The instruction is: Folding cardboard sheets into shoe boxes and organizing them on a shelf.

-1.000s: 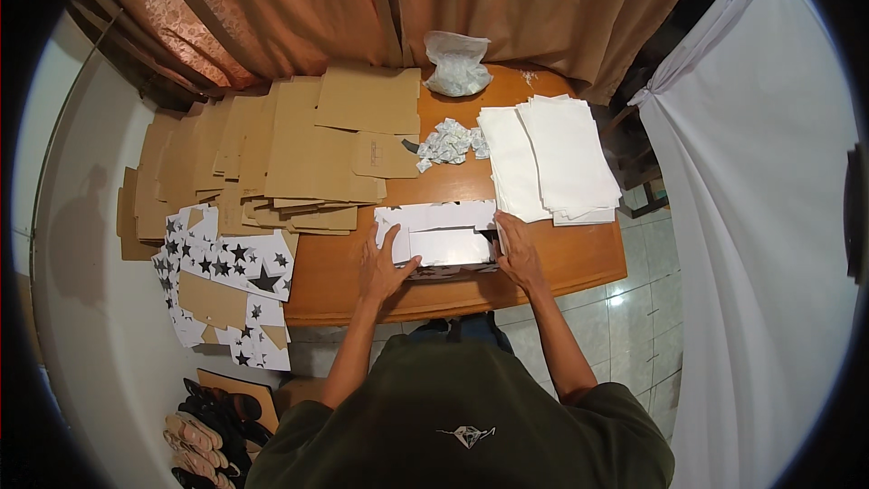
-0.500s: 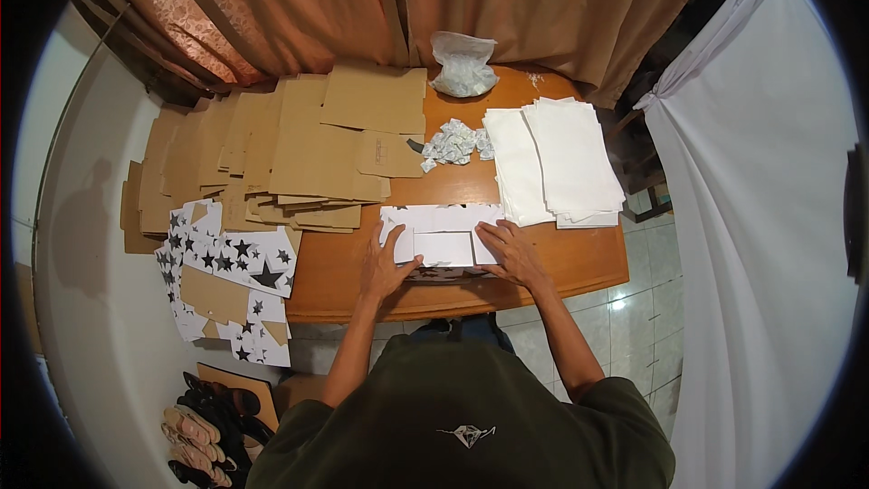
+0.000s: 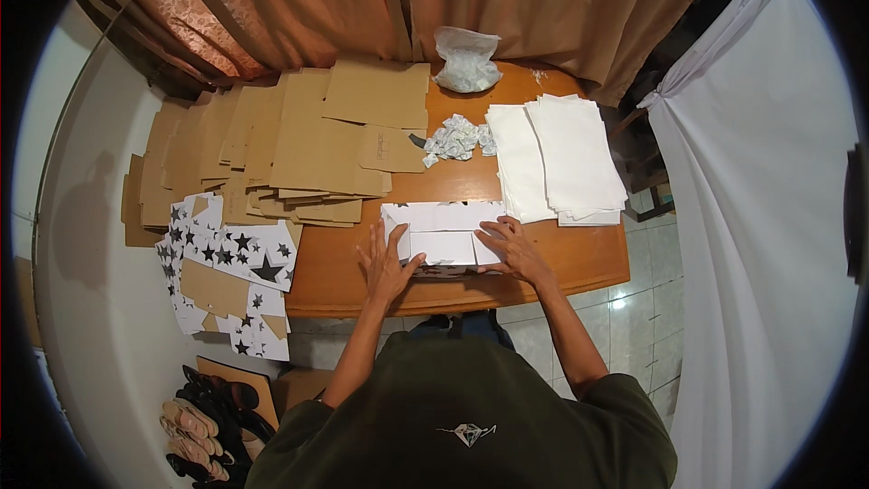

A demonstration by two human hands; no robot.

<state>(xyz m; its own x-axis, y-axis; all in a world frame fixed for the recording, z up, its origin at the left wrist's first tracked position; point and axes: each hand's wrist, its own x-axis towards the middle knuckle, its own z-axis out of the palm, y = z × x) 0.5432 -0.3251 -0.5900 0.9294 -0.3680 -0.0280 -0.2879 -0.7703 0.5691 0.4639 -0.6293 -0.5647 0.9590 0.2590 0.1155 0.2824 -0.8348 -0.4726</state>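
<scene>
On the desk [image 3: 330, 267] mid-frame, the splayed left hand [image 3: 387, 275] and loosely spread right hand [image 3: 520, 256] steady a box [image 3: 441, 216] best kept square.

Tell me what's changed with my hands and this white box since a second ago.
Your right hand has moved left, from the right end of the white box to over its top, and the right-end flap now lies folded inward where a dark gap showed. Your left hand stays at the left end. The cardboard, white sheets and small packets lie as before.
</scene>
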